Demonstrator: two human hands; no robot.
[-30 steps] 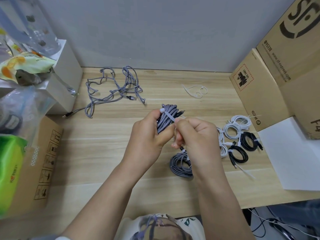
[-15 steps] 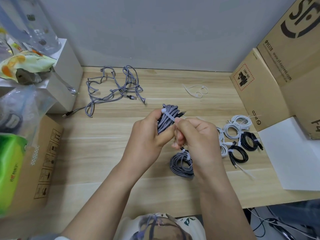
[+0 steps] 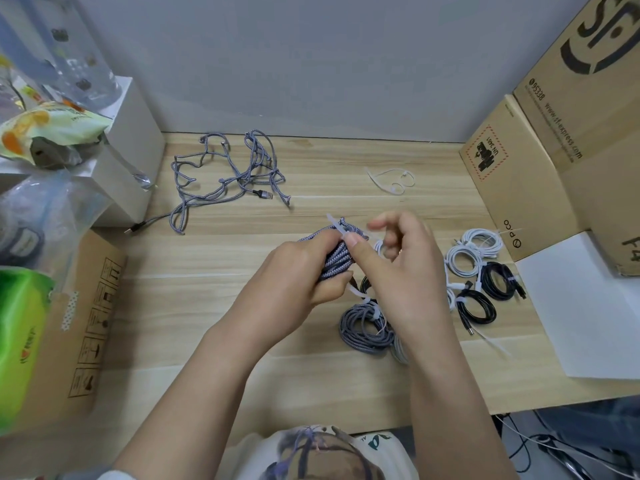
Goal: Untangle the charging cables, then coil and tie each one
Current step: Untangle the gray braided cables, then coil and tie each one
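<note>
My left hand [image 3: 291, 282] grips a coiled grey braided cable [image 3: 337, 259] above the middle of the wooden table [image 3: 242, 258]. A white zip tie [image 3: 333, 223] wraps the coil, its free end sticking up at the top. My right hand [image 3: 405, 271] is beside the coil; its thumb rests on the coil near the tie and its fingers are spread and blurred. A loose, tangled grey cable [image 3: 225, 174] lies at the back left. Beneath my hands sits a tied grey coil [image 3: 363, 329].
Tied white coils [image 3: 464, 258] and black coils [image 3: 498, 282] lie at the right, with spare zip ties [image 3: 391, 178] at the back. Cardboard boxes [image 3: 519, 188] and a white sheet [image 3: 581, 306] bound the right side. A cardboard box [image 3: 86, 323], green pack [image 3: 17, 341] and white box [image 3: 128, 161] line the left.
My right hand has let go of the zip tie's end and spread its fingers, shifting slightly right. My left hand keeps its grip on the coil.
</note>
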